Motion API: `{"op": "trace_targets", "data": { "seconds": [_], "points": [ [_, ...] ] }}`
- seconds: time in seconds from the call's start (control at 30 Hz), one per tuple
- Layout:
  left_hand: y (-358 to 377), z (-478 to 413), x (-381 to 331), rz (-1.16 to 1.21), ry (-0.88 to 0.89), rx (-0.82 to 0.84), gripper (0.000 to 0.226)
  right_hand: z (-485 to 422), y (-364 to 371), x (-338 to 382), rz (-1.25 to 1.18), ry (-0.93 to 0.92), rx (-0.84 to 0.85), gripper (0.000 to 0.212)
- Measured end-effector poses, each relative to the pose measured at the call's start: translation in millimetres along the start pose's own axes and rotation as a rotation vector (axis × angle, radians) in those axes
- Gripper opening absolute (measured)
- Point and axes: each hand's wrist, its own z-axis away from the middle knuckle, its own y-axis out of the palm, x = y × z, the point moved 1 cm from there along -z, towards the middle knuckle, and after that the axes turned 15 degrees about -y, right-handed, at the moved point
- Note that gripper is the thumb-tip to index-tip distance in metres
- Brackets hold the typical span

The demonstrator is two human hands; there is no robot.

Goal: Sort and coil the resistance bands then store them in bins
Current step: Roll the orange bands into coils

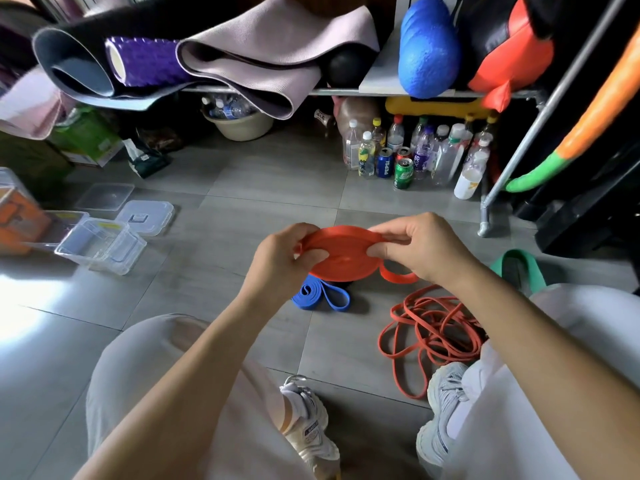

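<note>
Bins (100,244) of clear plastic are sitting open on the floor (242,188) at the far left, with their lids (145,216) lying just beside them. Moving rightward, the left hand (280,258) is pinching the left edge of a wide orange band (341,254), which is wound into a flat coil and is being held in the air above the tiles. Beneath the coil a blue band (320,297) is lying folded on the floor. The right hand (415,247) is gripping the coil's right edge, fingers and thumb curled round it — and a short loose tail (398,277) of the same band is looping out below that hand. Further right a tangle of thin red bands (433,327) is sprawling on the floor beside a shoe (446,386), and a green band (517,253) is resting past the right wrist.

The step in hand seems to be finishing the coil. To do it well, the left hand should be pressing the wound turns flat so they are not springing apart, while the right is feeding the tail round snugly — without twisting it — and tucking the end under an outer turn. A slack coil would likely unroll on the way to the bins, which are standing well apart from both hands.
</note>
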Motion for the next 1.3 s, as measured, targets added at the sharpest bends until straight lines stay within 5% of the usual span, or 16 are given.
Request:
{"op": "trace_targets", "data": {
  "seconds": [0.47, 0.6, 0.7, 0.77, 1.03, 1.3],
  "points": [
    [-3, 4, -13, 0.512, -0.191, 0.103, 0.029, 3, -11, 1, -0.132, -0.063, -0.147, 0.028],
    [-1, 1, -11, 0.331, -0.254, 0.189, 0.015, 5, -12, -2, -0.086, -0.047, -0.117, 0.026],
    [2, 0, -7, -0.173, -0.115, 0.128, 0.042, 7, -4, -5, -0.030, -0.025, -0.032, 0.021],
    [8, 5, -9, -0.268, 0.052, 0.116, 0.055, 8, 1, -7, -0.006, -0.020, 0.019, 0.021],
    [13, 1, -12, -0.113, 0.046, 0.079, 0.025, 2, -2, -10, -0.079, 0.038, -0.127, 0.029],
    [9, -6, -13, 0.101, -0.058, 0.013, 0.026, 0, -3, -2, 0.037, -0.037, -0.279, 0.033]
  ]
}}
